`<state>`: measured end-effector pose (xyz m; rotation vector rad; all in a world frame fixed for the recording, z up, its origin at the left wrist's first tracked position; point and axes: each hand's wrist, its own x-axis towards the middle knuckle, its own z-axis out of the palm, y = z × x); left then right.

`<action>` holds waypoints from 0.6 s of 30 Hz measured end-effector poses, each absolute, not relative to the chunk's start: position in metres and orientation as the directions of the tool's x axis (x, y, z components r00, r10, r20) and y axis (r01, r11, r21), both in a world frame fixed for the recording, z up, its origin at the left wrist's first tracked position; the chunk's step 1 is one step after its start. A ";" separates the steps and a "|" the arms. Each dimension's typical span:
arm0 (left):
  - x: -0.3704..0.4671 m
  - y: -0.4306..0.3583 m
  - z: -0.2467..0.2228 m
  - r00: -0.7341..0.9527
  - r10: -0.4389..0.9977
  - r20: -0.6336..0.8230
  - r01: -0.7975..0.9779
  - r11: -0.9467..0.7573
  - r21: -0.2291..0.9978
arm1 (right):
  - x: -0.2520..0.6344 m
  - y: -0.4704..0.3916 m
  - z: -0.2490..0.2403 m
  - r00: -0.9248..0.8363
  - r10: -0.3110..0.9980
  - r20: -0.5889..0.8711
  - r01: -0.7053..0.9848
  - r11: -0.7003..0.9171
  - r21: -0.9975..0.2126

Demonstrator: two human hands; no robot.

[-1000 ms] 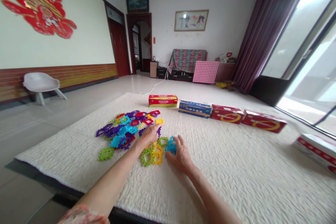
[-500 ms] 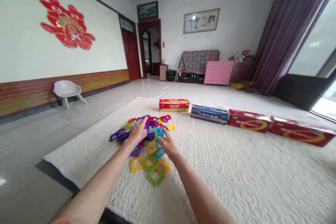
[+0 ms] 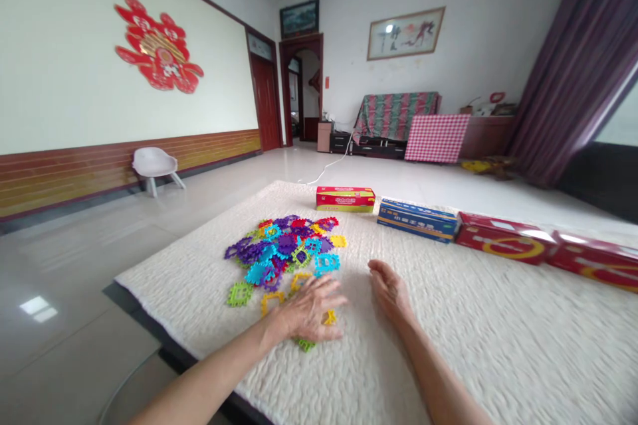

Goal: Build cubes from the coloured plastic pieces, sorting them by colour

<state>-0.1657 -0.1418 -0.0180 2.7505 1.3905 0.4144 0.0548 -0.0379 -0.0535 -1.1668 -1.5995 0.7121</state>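
A heap of toothed plastic interlocking pieces [image 3: 286,244] in purple, blue, red, yellow and green lies on the cream quilted mat [image 3: 478,339]. My left hand [image 3: 315,309] is spread palm down over several pieces at the heap's near side. A yellow piece [image 3: 329,317] shows between its fingers, and a green piece [image 3: 306,345] peeks out below the palm. Whether the hand grips any of them is hidden. To the right, my right hand [image 3: 391,291] is edge-on above the mat, fingers loosely stretched, apart from the pieces, with nothing visible in it.
Behind the heap stands a red and green box [image 3: 345,200]. A blue box [image 3: 417,220] and two red boxes [image 3: 501,239] continue that row rightwards. The mat's left edge drops to the tiled floor, where a white chair [image 3: 155,165] stands by the wall.
My left hand has come back from the heap towards me, onto the near pieces. My right hand has moved right, off the pieces. Several pieces are rearranged, and the view has turned slightly left.
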 end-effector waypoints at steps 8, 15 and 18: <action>-0.201 -0.136 -0.007 0.563 0.782 0.268 0.810 -0.586 0.009 | 0.055 -0.042 -0.051 -0.104 0.926 0.362 0.402 0.372 -0.837; -0.239 -0.118 0.000 0.512 0.802 0.308 0.856 -0.508 -0.098 | 0.056 -0.040 -0.053 -0.094 0.923 0.373 0.411 0.378 -0.830; -0.256 -0.106 0.001 0.464 0.823 0.327 0.884 -0.451 -0.118 | 0.056 -0.040 -0.053 -0.098 0.923 0.372 0.411 0.378 -0.830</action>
